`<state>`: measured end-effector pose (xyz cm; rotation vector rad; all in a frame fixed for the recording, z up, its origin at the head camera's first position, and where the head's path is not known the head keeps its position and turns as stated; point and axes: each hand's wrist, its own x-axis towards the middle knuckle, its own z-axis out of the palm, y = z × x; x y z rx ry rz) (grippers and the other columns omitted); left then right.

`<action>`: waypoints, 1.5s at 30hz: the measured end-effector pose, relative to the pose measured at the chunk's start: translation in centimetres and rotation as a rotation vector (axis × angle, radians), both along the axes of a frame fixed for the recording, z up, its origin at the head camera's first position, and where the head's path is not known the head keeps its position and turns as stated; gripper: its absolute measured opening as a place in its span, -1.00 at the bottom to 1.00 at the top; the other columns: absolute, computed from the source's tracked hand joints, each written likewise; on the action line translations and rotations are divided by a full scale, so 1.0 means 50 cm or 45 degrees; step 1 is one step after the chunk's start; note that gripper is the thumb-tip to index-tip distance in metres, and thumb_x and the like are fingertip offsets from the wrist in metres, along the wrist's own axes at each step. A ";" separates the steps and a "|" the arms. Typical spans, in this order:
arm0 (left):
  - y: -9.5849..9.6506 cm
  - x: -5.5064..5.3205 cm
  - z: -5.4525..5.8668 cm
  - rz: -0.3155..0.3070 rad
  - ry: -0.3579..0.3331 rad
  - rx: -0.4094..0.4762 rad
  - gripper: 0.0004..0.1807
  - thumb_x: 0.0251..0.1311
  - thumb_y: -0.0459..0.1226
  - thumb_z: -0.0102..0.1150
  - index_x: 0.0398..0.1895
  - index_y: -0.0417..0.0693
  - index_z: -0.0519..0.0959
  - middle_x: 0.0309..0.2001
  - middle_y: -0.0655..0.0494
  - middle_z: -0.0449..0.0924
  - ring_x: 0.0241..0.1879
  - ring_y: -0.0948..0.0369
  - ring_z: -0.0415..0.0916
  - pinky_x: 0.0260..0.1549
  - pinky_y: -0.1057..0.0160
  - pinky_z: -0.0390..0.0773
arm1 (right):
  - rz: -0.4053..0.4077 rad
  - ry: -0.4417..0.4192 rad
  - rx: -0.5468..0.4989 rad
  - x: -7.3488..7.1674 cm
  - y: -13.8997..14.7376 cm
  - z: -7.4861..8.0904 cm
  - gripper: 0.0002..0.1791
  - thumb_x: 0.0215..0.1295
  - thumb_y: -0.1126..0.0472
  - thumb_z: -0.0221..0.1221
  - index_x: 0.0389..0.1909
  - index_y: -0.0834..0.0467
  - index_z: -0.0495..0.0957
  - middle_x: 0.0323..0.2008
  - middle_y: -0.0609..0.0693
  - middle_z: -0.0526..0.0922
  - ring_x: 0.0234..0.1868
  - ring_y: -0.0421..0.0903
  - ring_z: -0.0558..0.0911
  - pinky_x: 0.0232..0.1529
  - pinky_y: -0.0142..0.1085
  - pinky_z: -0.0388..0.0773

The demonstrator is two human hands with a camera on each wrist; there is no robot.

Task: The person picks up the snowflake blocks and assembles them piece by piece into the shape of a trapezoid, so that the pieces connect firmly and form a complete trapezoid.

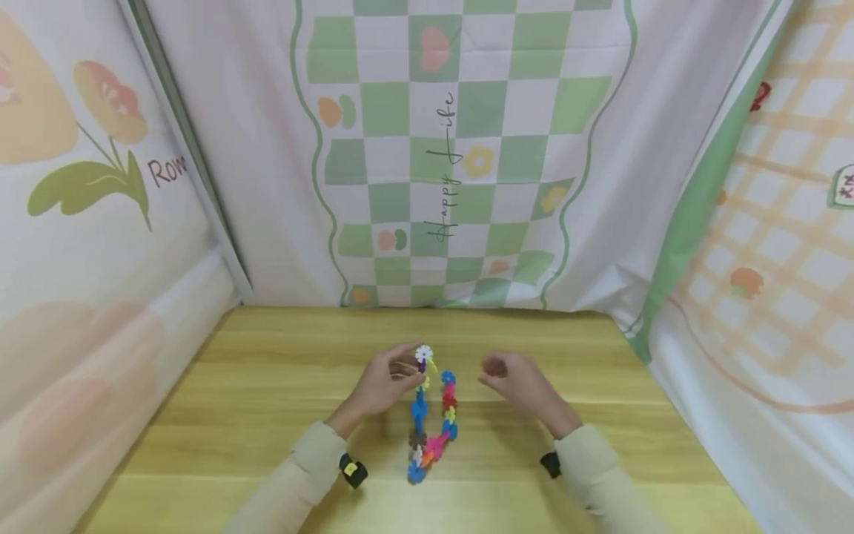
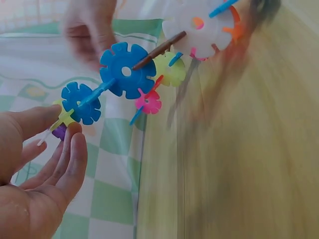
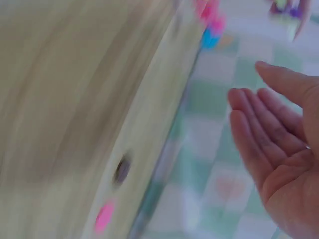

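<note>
A chain of interlocking plastic snowflake discs [image 1: 419,409] in blue, yellow, white, brown, pink and orange hangs in a loose U shape. My left hand [image 1: 383,382] pinches the chain near its upper left end, by yellow and purple discs, with a white disc [image 1: 423,354] at the top. In the left wrist view, blue discs [image 2: 127,70] follow just beyond the fingertips. The chain's other end, a blue disc [image 1: 448,378], hangs free between the hands. My right hand [image 1: 523,382] is apart from the chain; in the right wrist view its palm holds nothing and the fingers are relaxed.
A pink disc [image 3: 104,217] and a dark disc [image 3: 122,169], both blurred, lie on the wooden table [image 1: 267,415]. Printed cloth [image 1: 460,163] hangs behind the table, with more cloth at both sides.
</note>
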<state>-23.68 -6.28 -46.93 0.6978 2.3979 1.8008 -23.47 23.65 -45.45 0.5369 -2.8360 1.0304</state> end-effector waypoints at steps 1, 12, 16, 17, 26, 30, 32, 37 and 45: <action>-0.001 0.001 0.001 0.006 0.004 -0.005 -0.34 0.38 -0.27 0.38 0.52 -0.04 0.43 0.14 -0.20 0.66 0.05 -0.02 0.71 0.07 0.17 0.75 | -0.028 -0.014 0.029 -0.006 0.023 -0.002 -0.73 0.38 0.27 0.37 0.00 0.32 0.68 -0.12 0.13 0.80 -0.10 0.00 0.77 -0.02 -0.13 0.77; -0.001 0.002 0.003 0.032 -0.027 0.039 -0.32 0.32 -0.31 0.41 0.49 -0.09 0.41 0.12 -0.21 0.64 0.00 0.05 0.69 0.08 0.14 0.74 | -0.079 -0.099 0.149 -0.035 0.134 -0.058 -0.76 0.30 0.32 0.41 -0.11 0.41 0.70 -0.25 0.17 0.76 -0.24 0.00 0.70 -0.18 -0.13 0.75; -0.001 -0.002 0.000 0.020 -0.093 0.053 -0.28 0.31 -0.37 0.37 0.53 0.01 0.38 0.14 -0.20 0.59 -0.01 0.10 0.67 0.08 0.16 0.74 | -0.051 -0.108 0.147 -0.037 0.137 -0.070 -0.91 0.35 0.33 0.37 -0.26 0.31 0.73 -0.37 0.08 0.73 -0.36 -0.10 0.61 -0.32 -0.26 0.63; -0.001 -0.003 -0.001 0.020 -0.112 0.053 -0.27 0.30 -0.39 0.35 0.54 0.04 0.38 0.13 -0.18 0.58 -0.02 0.11 0.66 0.07 0.18 0.74 | -0.050 -0.101 0.152 -0.038 0.137 -0.072 -0.90 0.35 0.33 0.37 -0.25 0.32 0.74 -0.35 0.08 0.74 -0.34 -0.10 0.63 -0.30 -0.25 0.65; -0.007 -0.013 -0.008 0.046 -0.246 0.121 -0.39 0.35 -0.32 0.34 0.43 0.17 0.43 0.12 -0.12 0.52 -0.03 0.12 0.66 0.01 0.05 0.75 | -0.081 -0.205 -0.012 -0.031 0.108 -0.064 -0.90 0.34 0.37 0.38 -0.19 0.28 0.66 -0.27 0.08 0.75 -0.25 -0.11 0.70 -0.24 -0.33 0.69; -0.009 -0.018 -0.011 0.072 -0.263 0.124 -0.46 0.39 -0.11 0.38 0.36 0.18 0.43 0.11 -0.08 0.55 -0.05 0.12 0.68 -0.04 0.10 0.73 | -0.033 -0.223 -0.113 -0.023 0.067 -0.048 -0.90 0.38 0.31 0.36 -0.16 0.23 0.68 -0.26 0.04 0.75 -0.23 -0.15 0.70 -0.21 -0.39 0.68; -0.009 -0.020 -0.011 0.098 -0.268 0.122 -0.48 0.38 -0.07 0.39 0.33 0.18 0.44 0.09 -0.06 0.57 -0.07 0.13 0.69 -0.07 0.15 0.71 | -0.007 -0.230 -0.166 -0.020 0.043 -0.042 -0.88 0.40 0.26 0.36 -0.14 0.22 0.68 -0.25 0.04 0.76 -0.22 -0.15 0.71 -0.19 -0.38 0.69; -0.006 -0.023 -0.009 0.129 -0.268 0.138 -0.53 0.39 -0.11 0.38 0.28 0.12 0.46 0.02 -0.05 0.62 -0.09 0.13 0.64 -0.09 0.05 0.73 | 0.042 -0.256 -0.283 -0.018 -0.014 -0.031 -0.82 0.40 0.19 0.38 -0.13 0.22 0.68 -0.23 0.07 0.79 -0.21 -0.14 0.74 -0.13 -0.30 0.75; -0.004 -0.025 -0.015 0.173 -0.300 0.162 -0.58 0.41 -0.15 0.35 0.24 0.04 0.48 -0.08 -0.01 0.70 -0.13 0.15 0.63 -0.19 0.16 0.69 | 0.060 -0.370 -0.494 -0.014 -0.090 -0.027 -0.76 0.38 0.15 0.40 -0.08 0.23 0.69 -0.20 0.09 0.80 -0.15 0.00 0.78 -0.01 -0.02 0.78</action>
